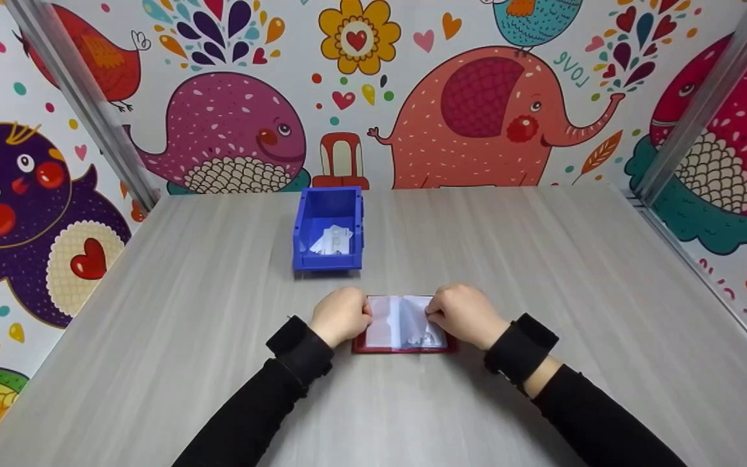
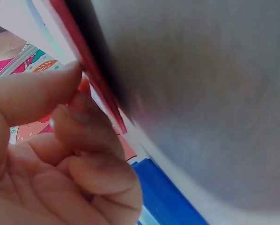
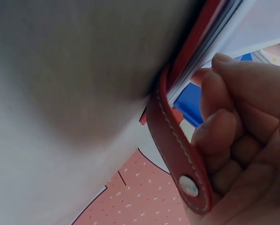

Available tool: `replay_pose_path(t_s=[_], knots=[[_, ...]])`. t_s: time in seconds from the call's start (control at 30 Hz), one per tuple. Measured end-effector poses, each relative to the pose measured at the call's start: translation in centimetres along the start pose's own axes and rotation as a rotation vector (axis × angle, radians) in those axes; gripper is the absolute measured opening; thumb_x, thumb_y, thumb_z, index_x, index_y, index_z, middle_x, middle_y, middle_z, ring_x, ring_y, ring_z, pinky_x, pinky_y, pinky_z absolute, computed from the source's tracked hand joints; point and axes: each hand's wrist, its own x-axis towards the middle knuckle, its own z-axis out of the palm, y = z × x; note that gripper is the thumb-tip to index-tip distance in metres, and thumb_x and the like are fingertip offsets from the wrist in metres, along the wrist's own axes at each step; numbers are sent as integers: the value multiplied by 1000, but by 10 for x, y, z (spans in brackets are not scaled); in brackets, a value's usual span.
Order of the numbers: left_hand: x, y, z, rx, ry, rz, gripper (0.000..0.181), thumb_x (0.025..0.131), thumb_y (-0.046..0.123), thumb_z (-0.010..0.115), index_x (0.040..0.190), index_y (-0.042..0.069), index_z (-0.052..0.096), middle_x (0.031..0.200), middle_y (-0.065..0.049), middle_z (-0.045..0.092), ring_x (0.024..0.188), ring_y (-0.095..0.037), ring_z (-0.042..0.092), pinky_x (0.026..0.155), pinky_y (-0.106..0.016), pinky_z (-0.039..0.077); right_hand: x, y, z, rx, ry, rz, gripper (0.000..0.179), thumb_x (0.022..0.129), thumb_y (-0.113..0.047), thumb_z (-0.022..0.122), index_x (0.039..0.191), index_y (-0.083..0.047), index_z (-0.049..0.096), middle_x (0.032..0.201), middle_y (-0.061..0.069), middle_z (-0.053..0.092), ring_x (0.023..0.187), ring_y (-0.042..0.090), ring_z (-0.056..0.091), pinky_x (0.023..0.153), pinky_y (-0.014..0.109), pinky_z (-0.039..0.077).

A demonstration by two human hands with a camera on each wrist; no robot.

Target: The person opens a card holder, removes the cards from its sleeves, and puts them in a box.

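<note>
A small red card holder [image 1: 406, 351] lies spread on the table, its clear plastic sleeves [image 1: 381, 324] facing up. Something printed shows through the lower part of the right-hand sleeves. My left hand [image 1: 341, 314] pinches the holder's left edge between thumb and curled fingers; the red cover [image 2: 95, 70] runs past the fingertips in the left wrist view. At the opposite side my right hand [image 1: 467, 314] pinches a clear sleeve page with thumb and forefinger, lifting it slightly. Below that hand, a red strap [image 3: 173, 140] with a metal snap sticks out from the cover.
Behind the card holder, a little to the left, stands a blue bin [image 1: 328, 262] with several white cards [image 1: 336, 240] inside. The wood-grain table [image 1: 218, 272] is bounded by walls with cartoon animals [image 1: 477, 123] and metal corner posts.
</note>
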Motion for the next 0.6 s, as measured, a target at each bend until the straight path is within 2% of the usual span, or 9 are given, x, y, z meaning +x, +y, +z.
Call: replay_pose_path(t_s=[0.33,0.6], knots=[[-1,1,-1,5,8,5,14,74,4,67,65,14,71,69,5,62,61,-14,50,56,-32,43,2,-3,2,0,-1,-59,11,77,1,77,74,-10,73,70,1,64,65,18,61,62,35,50],[-1,1,-1,-2,7,0,13,74,4,68,66,14,70,69,4,62,62,-14,52,57,-33,45,3,-6,2,10,-7,-82,9,76,1,77,79,-8,76,73,2,67,69,18,65,64,36,52]])
